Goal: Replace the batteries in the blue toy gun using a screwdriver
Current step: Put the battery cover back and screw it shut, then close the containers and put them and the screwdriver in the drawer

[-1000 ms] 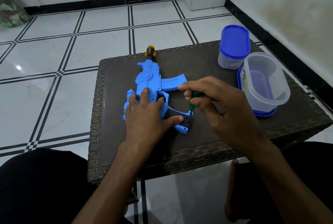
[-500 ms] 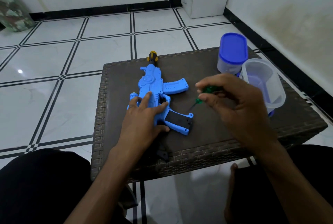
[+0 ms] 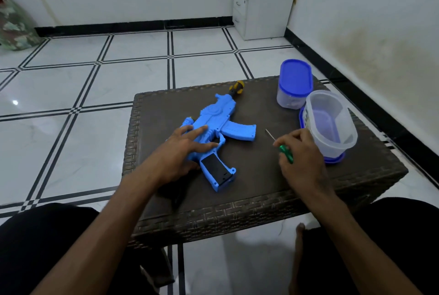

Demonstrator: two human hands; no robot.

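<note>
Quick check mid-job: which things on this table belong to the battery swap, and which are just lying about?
In the job:
- blue toy gun, left hand resting on it
- black grip panel
- green-handled screwdriver, held in right hand

Lying about, as far as I can tell:
- lidded blue-top container, contents unclear
- open clear container standing on its blue lid
- woven table

head view, looking down, table (image 3: 249,202) near

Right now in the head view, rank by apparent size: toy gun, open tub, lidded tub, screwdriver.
1. Toy gun.
2. Open tub, though it is nearer the camera than the lidded one.
3. Lidded tub.
4. Screwdriver, partly hidden in the right hand.
</note>
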